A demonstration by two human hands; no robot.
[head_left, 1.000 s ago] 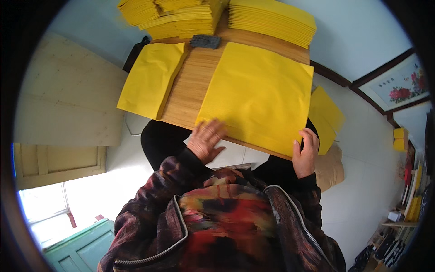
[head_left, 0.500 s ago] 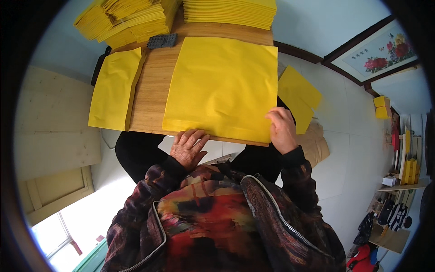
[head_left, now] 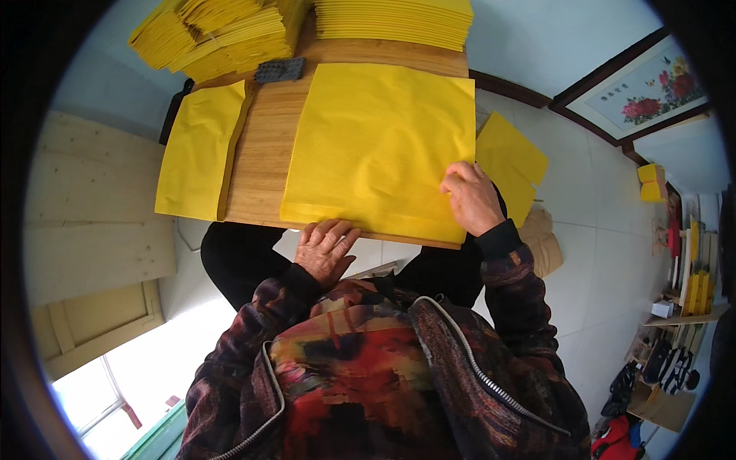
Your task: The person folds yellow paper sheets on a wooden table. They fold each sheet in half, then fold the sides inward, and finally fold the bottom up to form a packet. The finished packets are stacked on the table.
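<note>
A large, slightly wrinkled yellow sheet [head_left: 379, 142], paper or thin fabric, lies flat on the wooden table [head_left: 264, 153], reaching its near edge. A band runs along the sheet's near side. My left hand [head_left: 325, 247] rests on the near edge at the sheet's lower left, fingers stretched out side by side. At the sheet's right edge, my right hand [head_left: 471, 199] is closed, its fingers curled against the yellow surface. Whether anything is pinched under those fingers is hidden. A narrower yellow stack [head_left: 198, 153] lies left of the sheet.
Bundled yellow pieces [head_left: 230, 34] and a neat yellow pile [head_left: 395, 19] stand at the table's far side. Near them lies a dark grey bumpy block [head_left: 280, 70]. More yellow sheets [head_left: 510, 161] and brown material [head_left: 541, 244] are beyond the table's right side, low down.
My right hand has moved slightly up along the sheet's right side and inward over it. My left hand stays at the near edge. The whole view has shifted a little.
</note>
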